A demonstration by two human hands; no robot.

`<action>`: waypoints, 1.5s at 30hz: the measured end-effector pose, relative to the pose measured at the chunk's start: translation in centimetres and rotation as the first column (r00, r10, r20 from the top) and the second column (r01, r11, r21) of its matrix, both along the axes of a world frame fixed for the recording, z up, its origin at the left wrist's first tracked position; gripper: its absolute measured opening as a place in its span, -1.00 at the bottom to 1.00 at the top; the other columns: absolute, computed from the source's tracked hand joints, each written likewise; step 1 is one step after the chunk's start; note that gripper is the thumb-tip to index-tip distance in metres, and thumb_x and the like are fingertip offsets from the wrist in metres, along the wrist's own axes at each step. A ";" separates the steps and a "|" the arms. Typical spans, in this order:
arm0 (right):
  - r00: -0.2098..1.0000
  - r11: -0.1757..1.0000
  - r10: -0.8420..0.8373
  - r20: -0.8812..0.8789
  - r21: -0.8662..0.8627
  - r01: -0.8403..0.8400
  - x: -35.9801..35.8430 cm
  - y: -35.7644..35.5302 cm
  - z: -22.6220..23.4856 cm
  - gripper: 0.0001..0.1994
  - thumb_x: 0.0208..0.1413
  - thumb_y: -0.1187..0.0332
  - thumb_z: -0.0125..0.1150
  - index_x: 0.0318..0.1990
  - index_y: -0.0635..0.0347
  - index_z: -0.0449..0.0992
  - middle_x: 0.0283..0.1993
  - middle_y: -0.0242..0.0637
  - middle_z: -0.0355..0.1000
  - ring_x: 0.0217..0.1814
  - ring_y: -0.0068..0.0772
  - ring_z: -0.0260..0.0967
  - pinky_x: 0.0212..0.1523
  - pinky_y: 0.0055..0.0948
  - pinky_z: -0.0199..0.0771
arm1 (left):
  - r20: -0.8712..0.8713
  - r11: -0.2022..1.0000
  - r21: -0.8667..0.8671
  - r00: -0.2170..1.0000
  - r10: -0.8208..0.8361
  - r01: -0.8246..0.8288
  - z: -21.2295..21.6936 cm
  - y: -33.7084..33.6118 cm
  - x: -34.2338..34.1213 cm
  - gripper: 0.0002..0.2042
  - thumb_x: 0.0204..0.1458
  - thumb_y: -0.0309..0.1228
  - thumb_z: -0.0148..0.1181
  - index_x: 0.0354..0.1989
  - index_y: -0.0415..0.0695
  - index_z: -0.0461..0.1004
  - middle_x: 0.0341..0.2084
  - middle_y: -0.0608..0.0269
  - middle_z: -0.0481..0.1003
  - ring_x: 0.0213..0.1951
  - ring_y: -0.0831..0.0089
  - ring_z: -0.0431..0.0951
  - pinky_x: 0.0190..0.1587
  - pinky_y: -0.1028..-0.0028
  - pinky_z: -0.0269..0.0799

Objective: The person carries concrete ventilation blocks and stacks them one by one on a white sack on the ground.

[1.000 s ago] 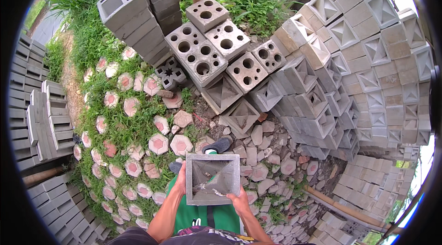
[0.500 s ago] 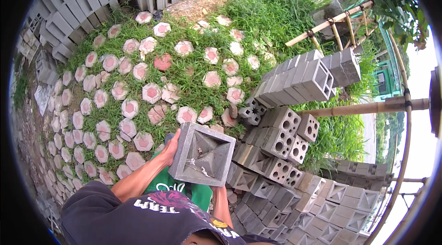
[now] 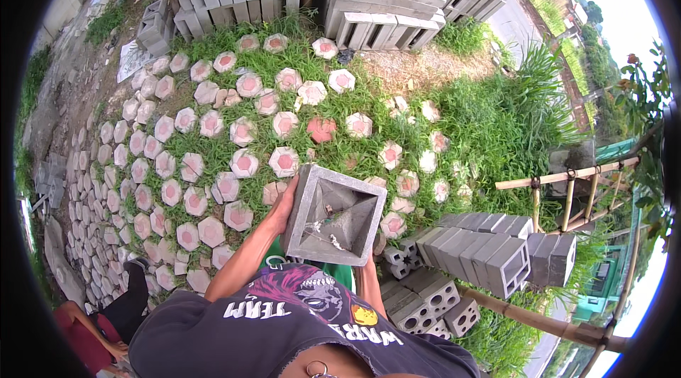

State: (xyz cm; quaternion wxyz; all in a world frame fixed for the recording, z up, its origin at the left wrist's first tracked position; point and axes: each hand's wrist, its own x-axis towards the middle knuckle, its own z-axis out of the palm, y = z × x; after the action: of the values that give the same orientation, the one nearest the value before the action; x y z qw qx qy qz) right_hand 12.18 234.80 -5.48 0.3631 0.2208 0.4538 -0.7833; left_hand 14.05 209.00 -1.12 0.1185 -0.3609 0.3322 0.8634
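Note:
A square grey concrete block (image 3: 339, 218) is held in front of my body, its sunken, pyramid-like face turned up. Bits of whitish debris lie in the hollow. My left hand (image 3: 285, 207) grips its left side, palm against the wall, some fingers out of sight beneath. At the lower right corner my right hand (image 3: 366, 271) supports the block; most of its fingers are hidden behind it.
Hexagonal pavers (image 3: 284, 162) with pink centres lie spaced through the grass. To the right are stacked hollow blocks (image 3: 489, 254), round-holed blocks (image 3: 433, 300) and a bamboo pole (image 3: 539, 314). More blocks (image 3: 386, 5) stand at the back. A person in dark red (image 3: 85, 339) is at lower left.
My view has swung left, away from the stacked patterned blocks. The block stays in both hands and now sits over the pavers. A person has come into view at lower left.

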 end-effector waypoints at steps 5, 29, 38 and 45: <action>0.975 0.974 0.218 -0.049 -0.055 -0.220 -8.7 0.4 -2.5 -0.40 0.26 0.01 -0.12 0.29 0.28 0.12 0.29 -0.17 0.16 0.29 -0.25 0.14 0.24 -0.29 0.21 | -0.083 0.964 -0.053 0.963 0.255 -0.259 -0.5 -0.2 -2.5 -0.30 0.16 0.18 -0.25 0.24 -0.18 0.24 0.13 0.13 0.32 0.10 0.35 0.31 0.16 0.40 0.19; 0.738 0.743 0.670 -0.084 0.094 -0.663 -33.7 -24.9 5.6 -0.41 0.27 0.01 -0.16 0.31 0.23 0.12 0.27 -0.18 0.20 0.24 -0.30 0.20 0.25 -0.35 0.20 | -0.101 0.797 -0.260 0.836 0.539 -0.545 1.2 -21.1 -18.6 -0.24 0.10 0.26 -0.34 0.14 -0.20 0.36 0.00 -0.04 0.44 -0.01 0.19 0.42 0.07 0.38 0.23; 0.571 0.581 0.812 -0.122 0.068 -0.811 -38.0 -41.7 7.0 -0.45 0.28 0.06 -0.16 0.30 0.22 0.14 0.25 -0.19 0.22 0.22 -0.30 0.23 0.25 -0.35 0.21 | 0.063 0.675 -0.255 0.684 0.726 -0.693 -0.1 -29.6 -17.2 -0.24 0.13 0.23 -0.35 0.09 -0.28 0.40 -0.01 -0.09 0.44 0.00 0.20 0.42 0.08 0.37 0.22; 0.397 0.404 0.910 -0.122 0.042 -0.914 -40.7 -56.0 6.9 -0.47 0.28 0.09 -0.16 0.30 0.21 0.15 0.24 -0.19 0.24 0.20 -0.30 0.26 0.25 -0.34 0.21 | -0.021 0.363 -0.228 0.377 0.926 -0.904 0.9 -36.2 -17.7 -0.24 0.11 0.24 -0.26 0.10 -0.29 0.37 -0.08 -0.01 0.46 -0.09 0.25 0.43 0.00 0.35 0.30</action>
State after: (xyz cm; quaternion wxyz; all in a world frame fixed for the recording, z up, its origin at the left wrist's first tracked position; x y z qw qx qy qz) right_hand -28.48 178.79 1.44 0.7057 -0.1182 0.5100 -0.4774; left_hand -3.67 172.82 -0.26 -0.4001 -0.5414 0.1538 0.7233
